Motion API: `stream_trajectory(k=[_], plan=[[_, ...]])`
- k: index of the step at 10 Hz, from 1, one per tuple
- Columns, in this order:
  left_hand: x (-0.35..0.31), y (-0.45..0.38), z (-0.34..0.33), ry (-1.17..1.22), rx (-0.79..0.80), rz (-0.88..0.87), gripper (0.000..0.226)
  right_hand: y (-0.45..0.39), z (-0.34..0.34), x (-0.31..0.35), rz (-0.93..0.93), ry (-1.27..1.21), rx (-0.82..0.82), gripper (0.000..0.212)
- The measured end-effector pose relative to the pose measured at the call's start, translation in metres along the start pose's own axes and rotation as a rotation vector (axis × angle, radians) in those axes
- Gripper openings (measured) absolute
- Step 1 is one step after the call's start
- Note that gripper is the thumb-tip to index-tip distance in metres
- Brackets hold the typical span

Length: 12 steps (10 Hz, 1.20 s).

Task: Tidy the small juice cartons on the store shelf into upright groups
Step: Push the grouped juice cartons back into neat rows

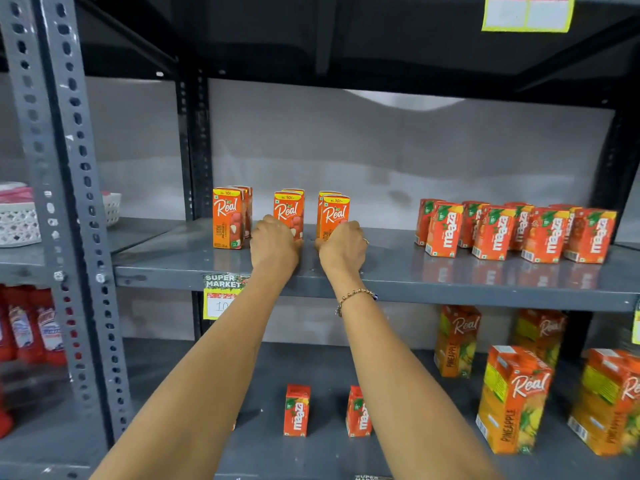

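Observation:
Small orange Real litchi cartons stand upright in pairs on the grey middle shelf (381,271). The left pair (228,218) stands alone. My left hand (275,245) wraps the lower part of the middle pair (289,211). My right hand (343,249) wraps the base of the right pair (334,213). Both hands rest on the shelf surface. A row of several small red Maaza cartons (512,232) stands upright further right on the same shelf.
Below, two small Maaza cartons (296,410) stand apart, beside large Real pineapple cartons (512,400). A perforated grey upright (62,202) rises at left, with a white basket (20,220) and red bottles (31,327) beyond. Price tags hang on shelf edges.

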State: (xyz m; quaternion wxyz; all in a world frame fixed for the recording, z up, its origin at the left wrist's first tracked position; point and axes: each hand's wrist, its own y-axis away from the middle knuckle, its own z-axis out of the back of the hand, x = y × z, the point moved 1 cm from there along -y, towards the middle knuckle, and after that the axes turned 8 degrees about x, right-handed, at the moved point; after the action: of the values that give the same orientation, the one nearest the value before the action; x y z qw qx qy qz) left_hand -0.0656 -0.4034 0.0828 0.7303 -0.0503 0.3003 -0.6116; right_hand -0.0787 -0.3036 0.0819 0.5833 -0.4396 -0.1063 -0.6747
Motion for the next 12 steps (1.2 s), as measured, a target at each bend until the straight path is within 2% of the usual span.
stream_trajectory(k=[12], plan=[[0.0034, 0.0020, -0.0014, -0.012, 0.024, -0.030, 0.062, -0.0023, 0.0004, -0.0014, 0.035, 0.012, 0.088, 0.072]])
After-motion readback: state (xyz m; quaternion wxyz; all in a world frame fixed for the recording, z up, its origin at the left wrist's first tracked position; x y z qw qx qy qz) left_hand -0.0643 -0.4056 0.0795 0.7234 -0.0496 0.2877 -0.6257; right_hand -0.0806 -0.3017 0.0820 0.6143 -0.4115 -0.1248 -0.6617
